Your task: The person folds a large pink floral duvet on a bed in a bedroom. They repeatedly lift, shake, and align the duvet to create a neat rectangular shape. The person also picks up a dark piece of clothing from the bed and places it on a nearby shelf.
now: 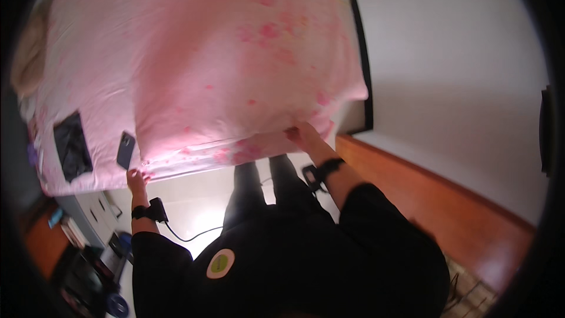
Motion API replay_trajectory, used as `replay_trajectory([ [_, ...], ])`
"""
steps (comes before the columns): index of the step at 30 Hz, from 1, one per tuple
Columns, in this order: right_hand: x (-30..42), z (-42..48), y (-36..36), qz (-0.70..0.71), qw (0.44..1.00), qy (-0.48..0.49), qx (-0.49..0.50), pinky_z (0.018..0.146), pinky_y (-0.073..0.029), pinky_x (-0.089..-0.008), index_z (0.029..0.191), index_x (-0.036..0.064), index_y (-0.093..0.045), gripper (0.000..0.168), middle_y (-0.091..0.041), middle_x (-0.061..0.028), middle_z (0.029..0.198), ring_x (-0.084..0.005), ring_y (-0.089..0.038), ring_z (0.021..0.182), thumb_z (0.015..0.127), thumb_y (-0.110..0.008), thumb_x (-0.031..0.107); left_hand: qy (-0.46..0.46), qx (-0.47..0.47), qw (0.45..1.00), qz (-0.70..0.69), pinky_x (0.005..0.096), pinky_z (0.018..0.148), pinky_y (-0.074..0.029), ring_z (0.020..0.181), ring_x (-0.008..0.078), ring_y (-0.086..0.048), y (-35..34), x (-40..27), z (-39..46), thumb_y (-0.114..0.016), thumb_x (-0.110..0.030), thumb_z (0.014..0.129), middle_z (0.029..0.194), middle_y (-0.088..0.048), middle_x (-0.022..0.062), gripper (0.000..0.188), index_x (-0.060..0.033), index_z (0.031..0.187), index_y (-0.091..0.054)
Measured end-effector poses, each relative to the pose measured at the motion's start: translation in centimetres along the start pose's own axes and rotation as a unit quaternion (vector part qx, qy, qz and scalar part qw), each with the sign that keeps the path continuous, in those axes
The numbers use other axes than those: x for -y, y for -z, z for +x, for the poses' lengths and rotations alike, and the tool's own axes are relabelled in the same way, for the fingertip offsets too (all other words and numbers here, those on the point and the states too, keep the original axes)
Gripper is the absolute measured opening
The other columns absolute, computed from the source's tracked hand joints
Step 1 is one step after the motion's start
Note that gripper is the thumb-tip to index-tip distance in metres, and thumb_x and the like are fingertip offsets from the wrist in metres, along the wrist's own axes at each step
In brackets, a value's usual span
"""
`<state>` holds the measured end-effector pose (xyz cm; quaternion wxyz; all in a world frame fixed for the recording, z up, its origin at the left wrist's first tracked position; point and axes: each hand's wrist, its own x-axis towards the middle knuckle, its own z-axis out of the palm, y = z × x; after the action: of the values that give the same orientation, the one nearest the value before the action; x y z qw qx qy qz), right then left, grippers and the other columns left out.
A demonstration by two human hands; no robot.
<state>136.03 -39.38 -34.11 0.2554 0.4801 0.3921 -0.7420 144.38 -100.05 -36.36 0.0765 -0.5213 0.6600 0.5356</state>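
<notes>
A pink floral quilt (212, 92) is spread over a bed before me, its near edge running between my two hands. My left hand (138, 179) pinches the quilt's near left corner, close to the lower end of a dark smartphone (126, 150). Farther right, my right hand (303, 136) grips the same edge, its fingertips partly hidden in the fabric. Under and left of the quilt shows a paler pink bed sheet (103, 110), where the phone lies. A flat black item (73, 146), maybe a pouch or folded cloth, rests left of the phone.
A white wall (446, 62) and a brown wooden panel (423, 181) flank the right side. Grey-white drawers (95, 214) stand beyond the bed's near left corner, with cluttered items below. A black cable (190, 239) runs from my left wrist device (158, 210).
</notes>
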Motion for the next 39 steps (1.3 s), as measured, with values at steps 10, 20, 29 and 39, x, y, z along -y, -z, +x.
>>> replay_trajectory([
  [10, 11.8, -0.8, 3.6, 0.307, 0.932, 0.17, -0.091, 0.053, -0.034, -0.0273, 0.076, 0.013, -0.046, 0.044, -0.043, -0.0001, 0.066, -0.0143, -0.04, 0.06, 0.078, -0.052, 0.058, 0.254, 0.136, 0.941, -0.176, 0.0424, 0.086, -0.04, 0.108, 0.0275, -0.044, -15.9, -4.6, -10.1, -0.06, -0.06, 0.069, 0.117, -0.044, 0.0108, 0.08, -0.0064, 0.122, -0.035],
  [20, 23.5, -0.4, 10.5, 0.064, 0.92, 0.345, -0.174, 0.052, -0.043, -0.0261, 0.099, 0.007, -0.06, 0.033, -0.058, -0.0025, 0.084, -0.0132, -0.051, 0.063, 0.073, -0.068, 0.026, 0.116, 0.194, 0.941, -0.252, 0.0289, 0.061, -0.052, 0.076, 0.0165, -0.061, -17.3, -6.8, -8.3, -0.049, -0.017, 0.084, 0.086, -0.061, 0.0058, 0.018, -0.0039, 0.095, -0.055],
  [29, 15.8, 9.6, 15.3, 0.085, 0.956, 0.017, -0.28, 0.083, -0.044, -0.0399, 0.119, 0.016, -0.047, 0.045, -0.055, 0.0003, 0.111, -0.0176, -0.052, 0.098, 0.085, -0.044, 0.045, 0.179, 0.104, 0.957, -0.202, 0.0401, 0.08, -0.044, 0.09, 0.0162, -0.055, -20.4, -1.8, -11.1, -0.054, -0.05, 0.08, 0.1, -0.058, -0.0041, 0.04, -0.0196, 0.107, -0.054],
  [39, 13.6, 13.3, 18.2, 0.264, 0.954, 0.108, 0.091, 0.092, -0.038, -0.0406, 0.122, 0.011, -0.044, 0.053, -0.05, -0.0042, 0.12, -0.0232, -0.046, 0.11, 0.086, -0.04, 0.05, 0.081, 0.236, 0.867, -0.431, 0.047, 0.096, -0.031, 0.118, 0.0231, -0.037, -23.0, -2.8, -10.0, -0.037, -0.061, 0.081, 0.131, -0.038, 0.0016, 0.065, -0.0188, 0.131, -0.033],
])
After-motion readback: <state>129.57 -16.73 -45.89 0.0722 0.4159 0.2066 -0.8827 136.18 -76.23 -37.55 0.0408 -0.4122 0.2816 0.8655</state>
